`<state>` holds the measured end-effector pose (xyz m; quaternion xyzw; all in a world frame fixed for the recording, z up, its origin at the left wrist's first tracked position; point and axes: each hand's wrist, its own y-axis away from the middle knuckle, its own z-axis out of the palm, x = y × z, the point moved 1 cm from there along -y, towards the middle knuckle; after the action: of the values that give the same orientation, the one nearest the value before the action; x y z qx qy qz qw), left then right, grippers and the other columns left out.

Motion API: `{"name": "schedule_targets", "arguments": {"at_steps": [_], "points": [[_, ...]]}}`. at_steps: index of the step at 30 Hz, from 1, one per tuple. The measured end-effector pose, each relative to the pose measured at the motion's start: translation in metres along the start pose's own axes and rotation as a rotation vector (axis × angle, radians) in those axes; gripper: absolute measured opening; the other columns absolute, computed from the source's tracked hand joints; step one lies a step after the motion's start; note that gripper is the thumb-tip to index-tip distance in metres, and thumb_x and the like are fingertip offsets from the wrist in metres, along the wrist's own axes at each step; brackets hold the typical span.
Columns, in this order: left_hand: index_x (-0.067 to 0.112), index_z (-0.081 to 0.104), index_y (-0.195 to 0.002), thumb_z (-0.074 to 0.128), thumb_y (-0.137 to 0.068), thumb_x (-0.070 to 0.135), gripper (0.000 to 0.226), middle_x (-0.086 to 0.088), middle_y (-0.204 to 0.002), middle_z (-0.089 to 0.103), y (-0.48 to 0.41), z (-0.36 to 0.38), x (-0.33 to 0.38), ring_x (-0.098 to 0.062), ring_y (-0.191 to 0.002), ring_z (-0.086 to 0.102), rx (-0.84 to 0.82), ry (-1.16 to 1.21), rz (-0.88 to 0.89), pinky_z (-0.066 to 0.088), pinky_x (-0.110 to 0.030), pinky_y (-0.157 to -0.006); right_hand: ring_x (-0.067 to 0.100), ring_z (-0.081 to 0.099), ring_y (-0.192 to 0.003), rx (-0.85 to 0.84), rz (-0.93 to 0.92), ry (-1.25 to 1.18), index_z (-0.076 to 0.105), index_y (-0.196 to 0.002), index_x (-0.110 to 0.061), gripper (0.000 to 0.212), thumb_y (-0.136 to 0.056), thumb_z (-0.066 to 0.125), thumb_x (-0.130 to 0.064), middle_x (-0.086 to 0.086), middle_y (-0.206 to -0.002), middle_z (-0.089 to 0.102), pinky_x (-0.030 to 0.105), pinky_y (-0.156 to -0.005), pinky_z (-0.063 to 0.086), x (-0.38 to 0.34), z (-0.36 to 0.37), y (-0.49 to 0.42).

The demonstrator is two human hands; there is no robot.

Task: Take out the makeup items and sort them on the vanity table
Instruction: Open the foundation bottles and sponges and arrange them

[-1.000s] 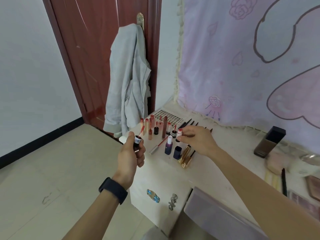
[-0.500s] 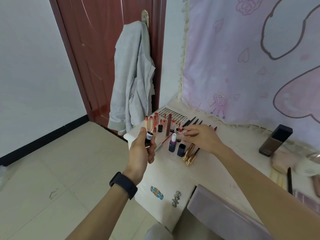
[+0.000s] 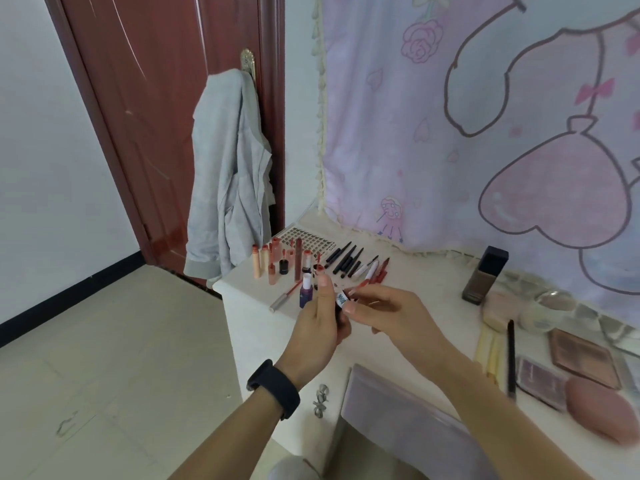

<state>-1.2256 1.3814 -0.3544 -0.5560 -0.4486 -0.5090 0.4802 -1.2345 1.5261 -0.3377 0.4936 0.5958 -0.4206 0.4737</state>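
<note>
Left hand (image 3: 317, 329) wraps a small dark lip-tint vial (image 3: 341, 301) held above the bench (image 3: 426, 278), left side, right hand (image 3: 391, 311) pinching its top w/ fingertips; prob. light, rigid, slick, so grip mid-body.

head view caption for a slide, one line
Left hand holds a small labelled tube while the right hand pinches its end, by lipsticks and pencils lined up on the vanity table.
</note>
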Motion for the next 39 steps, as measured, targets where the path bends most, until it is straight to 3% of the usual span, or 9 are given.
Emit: {"name": "schedule_targets", "arguments": {"at_steps": [5,9,12,15,20,26,30,35,39], "points": [[0.035,0.052,-0.045,0.011,-0.104,0.053,0.075,0.006,-0.047,0.029,0.003,0.014,0.001,-0.007,-0.042,0.025,-0.033,0.008,0.011,0.024,-0.015,-0.042,0.006,0.066,-0.074,0.04,-0.01,-0.021,0.08,-0.093,-0.023,0.01,-0.086,0.078,-0.015,0.0,-0.086,0.077,0.015,-0.061,0.047,0.006,-0.004,0.008],[0.018,0.05,-0.061,0.016,-0.101,0.06,0.068,0.006,-0.051,0.042,0.001,0.004,-0.009,-0.009,-0.047,0.036,0.079,-0.07,-0.057,0.03,-0.018,-0.048,0.005,0.065,-0.072,0.056,-0.025,0.002,0.081,-0.09,-0.02,0.01,-0.08,0.083,-0.018,0.0,-0.083,0.076,0.015,-0.064,0.048,0.007,-0.009,0.0],[0.018,0.053,-0.077,0.033,-0.103,0.051,0.046,0.008,-0.068,0.059,-0.002,-0.026,-0.034,-0.015,-0.067,0.054,0.322,-0.424,0.016,0.041,-0.03,-0.06,0.005,0.064,-0.072,0.155,-0.013,0.125,0.08,-0.091,-0.027,0.017,-0.076,0.087,-0.031,-0.003,-0.085,0.075,0.017,-0.066,0.047,0.015,-0.024,-0.025],[0.027,0.059,-0.097,0.046,-0.099,0.037,0.016,0.01,-0.098,0.063,-0.005,-0.057,-0.07,-0.018,-0.094,0.056,0.439,-0.878,0.19,0.051,-0.035,-0.075,0.006,0.065,-0.078,0.226,0.011,0.284,0.079,-0.092,-0.03,0.02,-0.076,0.087,-0.038,-0.007,-0.089,0.074,0.016,-0.07,0.044,0.027,-0.033,-0.058],[0.021,0.061,-0.13,0.042,-0.093,0.039,0.045,0.003,-0.133,0.061,-0.001,-0.067,-0.105,-0.021,-0.123,0.056,0.248,-1.284,0.368,0.051,-0.039,-0.096,0.0,0.06,-0.085,0.147,-0.026,0.527,0.075,-0.105,-0.024,0.029,-0.08,0.084,-0.036,-0.009,-0.097,0.068,0.009,-0.069,0.04,0.035,-0.018,-0.097],[0.017,0.062,-0.133,0.04,-0.091,0.035,0.051,0.003,-0.134,0.063,0.001,-0.062,-0.114,-0.019,-0.127,0.058,0.205,-1.349,0.4,0.045,-0.037,-0.105,0.011,0.061,-0.092,0.074,-0.04,0.7,0.077,-0.107,-0.022,0.03,-0.083,0.08,-0.04,-0.01,-0.097,0.066,0.028,-0.083,0.047,0.046,-0.001,-0.118],[0.016,0.063,-0.131,0.044,-0.089,0.031,0.049,0.002,-0.132,0.065,0.0,-0.066,-0.114,-0.018,-0.125,0.059,0.2,-1.344,0.451,0.044,-0.033,-0.104,0.011,0.061,-0.093,0.064,-0.023,0.751,0.076,-0.111,-0.023,0.034,-0.082,0.08,-0.042,-0.009,-0.098,0.067,0.027,-0.08,0.045,0.054,0.002,-0.122],[0.013,0.063,-0.132,0.063,-0.083,0.022,0.05,0.0,-0.132,0.065,-0.001,-0.071,-0.118,-0.02,-0.126,0.058,0.158,-1.339,0.472,0.046,-0.033,-0.103,0.009,0.057,-0.088,0.058,-0.014,0.77,0.075,-0.113,-0.026,0.036,-0.082,0.079,-0.045,-0.015,-0.09,0.059,0.027,-0.075,0.042,0.06,0.008,-0.124],[0.015,0.062,-0.132,0.046,-0.088,0.027,0.049,0.002,-0.133,0.064,0.0,-0.071,-0.118,-0.018,-0.127,0.056,0.165,-1.326,0.461,0.045,-0.03,-0.104,0.012,0.057,-0.093,0.056,0.012,0.78,0.073,-0.117,-0.025,0.038,-0.084,0.078,-0.044,-0.009,-0.1,0.061,0.028,-0.078,0.043,0.061,0.01,-0.125]]}}
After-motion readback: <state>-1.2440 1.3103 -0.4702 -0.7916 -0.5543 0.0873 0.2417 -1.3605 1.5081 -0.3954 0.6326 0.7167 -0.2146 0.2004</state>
